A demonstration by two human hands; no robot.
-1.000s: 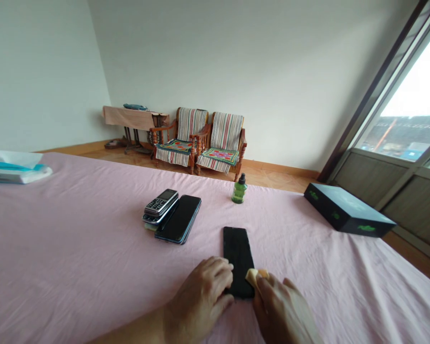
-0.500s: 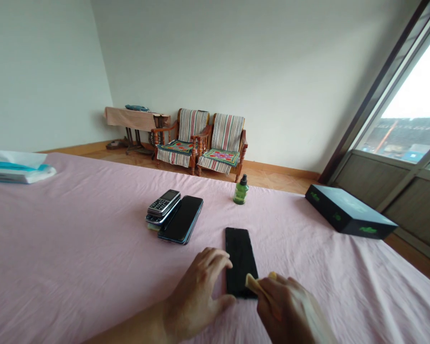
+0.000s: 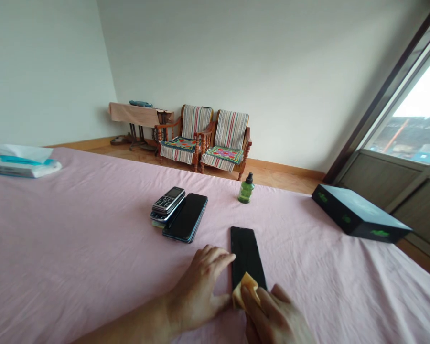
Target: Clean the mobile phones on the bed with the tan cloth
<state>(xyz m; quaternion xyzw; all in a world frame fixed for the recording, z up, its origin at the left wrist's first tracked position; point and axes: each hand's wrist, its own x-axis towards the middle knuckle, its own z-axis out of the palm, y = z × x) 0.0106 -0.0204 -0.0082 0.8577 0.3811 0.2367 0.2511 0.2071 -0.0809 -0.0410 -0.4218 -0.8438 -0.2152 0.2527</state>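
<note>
At the frame's lower centre, the right hand pinches a yellow cloth on the black phone while the left hand, loosely spread, gripping nothing, only borders the phone's left edge, so hard sideways pressure could skid it across the sheet.

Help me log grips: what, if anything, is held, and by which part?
The right hand holds a yellowish cloth by its near part; the left hand, open at the left edge of the black phone, grips nothing.
</note>
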